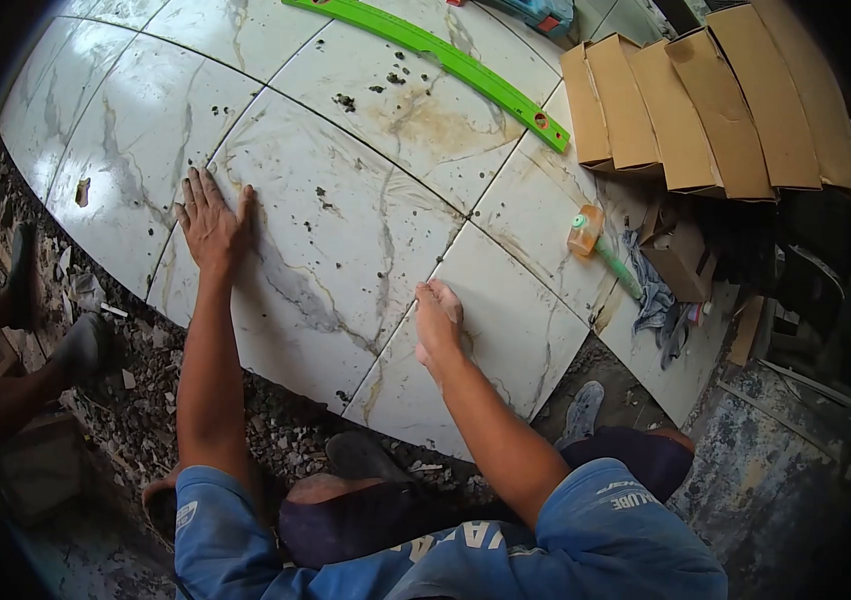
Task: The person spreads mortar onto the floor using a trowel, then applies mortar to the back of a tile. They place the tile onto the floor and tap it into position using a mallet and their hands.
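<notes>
My left hand (214, 225) lies flat on a white marbled tile (291, 220), fingers spread and dirty, close to the joint with the tile on its left. Over the joint between that tile and a nearer one (486, 320), my right hand (439, 320) is closed, its fingers curled in; what it holds, if anything, is hidden. Dark crumbs of mortar (346, 102) and brown smears dot the tiles. Beyond my hands a long green spirit level (436, 50) rests across the floor. A mallet with an orange head (586, 230) and green handle lies to the right.
Cardboard boxes (686, 115) stand at the upper right, with a grey-blue rag (654, 290) below them. A blue-green tool case (536, 15) is at the top edge. Rubble (146, 370) borders the tiles, and another person's legs and shoe (83, 345) are at the left.
</notes>
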Demonstrator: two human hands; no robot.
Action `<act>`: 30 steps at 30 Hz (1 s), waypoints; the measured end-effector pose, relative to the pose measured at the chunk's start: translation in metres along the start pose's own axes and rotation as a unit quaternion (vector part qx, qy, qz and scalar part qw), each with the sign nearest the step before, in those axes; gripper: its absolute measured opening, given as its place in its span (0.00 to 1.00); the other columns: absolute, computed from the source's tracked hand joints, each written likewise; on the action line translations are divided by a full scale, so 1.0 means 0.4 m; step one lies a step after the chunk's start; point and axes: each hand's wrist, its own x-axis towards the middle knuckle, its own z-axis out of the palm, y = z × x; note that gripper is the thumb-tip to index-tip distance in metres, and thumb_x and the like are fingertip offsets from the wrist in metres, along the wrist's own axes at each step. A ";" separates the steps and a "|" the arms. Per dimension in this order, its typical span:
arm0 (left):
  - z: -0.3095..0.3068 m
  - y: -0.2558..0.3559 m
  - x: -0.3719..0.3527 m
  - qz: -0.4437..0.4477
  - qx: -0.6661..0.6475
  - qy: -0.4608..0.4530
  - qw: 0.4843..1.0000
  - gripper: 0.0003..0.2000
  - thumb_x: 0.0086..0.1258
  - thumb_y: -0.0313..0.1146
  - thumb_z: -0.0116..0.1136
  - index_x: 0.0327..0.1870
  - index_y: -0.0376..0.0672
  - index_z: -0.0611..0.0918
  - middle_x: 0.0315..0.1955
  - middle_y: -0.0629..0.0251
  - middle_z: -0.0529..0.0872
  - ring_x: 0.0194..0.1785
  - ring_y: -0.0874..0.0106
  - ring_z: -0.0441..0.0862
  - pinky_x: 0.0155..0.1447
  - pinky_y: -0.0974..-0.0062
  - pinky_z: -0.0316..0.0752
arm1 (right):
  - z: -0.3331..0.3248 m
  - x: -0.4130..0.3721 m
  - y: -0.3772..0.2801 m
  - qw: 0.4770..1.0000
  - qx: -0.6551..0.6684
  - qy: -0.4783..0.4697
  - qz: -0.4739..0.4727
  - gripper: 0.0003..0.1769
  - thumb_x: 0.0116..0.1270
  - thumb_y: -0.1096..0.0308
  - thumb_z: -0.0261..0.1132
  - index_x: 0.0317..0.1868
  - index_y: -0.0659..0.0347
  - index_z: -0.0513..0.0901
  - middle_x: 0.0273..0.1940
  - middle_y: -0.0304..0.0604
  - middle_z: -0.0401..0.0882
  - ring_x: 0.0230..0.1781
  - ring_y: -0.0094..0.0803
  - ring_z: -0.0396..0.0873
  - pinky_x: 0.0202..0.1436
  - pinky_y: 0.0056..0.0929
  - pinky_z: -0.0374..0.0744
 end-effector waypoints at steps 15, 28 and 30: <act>0.036 -0.023 0.011 0.023 0.005 0.012 1.000 0.42 0.71 0.64 0.38 0.75 0.36 0.56 0.75 0.54 0.54 0.79 0.60 0.47 0.78 0.56 0.39 | -0.024 0.044 0.059 0.997 -0.073 -0.020 -0.032 0.21 0.72 0.67 0.59 0.62 0.68 0.71 0.53 0.44 0.78 0.53 0.29 0.75 0.57 0.23 0.71; -0.087 0.205 -0.314 0.438 -0.087 -0.024 0.894 0.35 0.68 0.46 0.57 0.74 0.45 0.62 0.75 0.54 0.55 0.78 0.55 0.49 0.77 0.48 0.38 | -0.759 0.147 0.188 0.774 -0.419 0.419 -0.225 0.27 0.60 0.58 0.68 0.58 0.60 0.76 0.58 0.45 0.72 0.57 0.47 0.69 0.59 0.45 0.68; -0.109 0.273 -0.430 0.505 -0.060 -0.131 0.851 0.40 0.61 0.46 0.64 0.73 0.44 0.61 0.74 0.52 0.56 0.78 0.55 0.48 0.78 0.48 0.36 | -0.763 0.141 0.173 0.775 -0.424 0.417 -0.214 0.28 0.61 0.56 0.67 0.59 0.59 0.76 0.58 0.44 0.71 0.57 0.46 0.69 0.59 0.45 0.68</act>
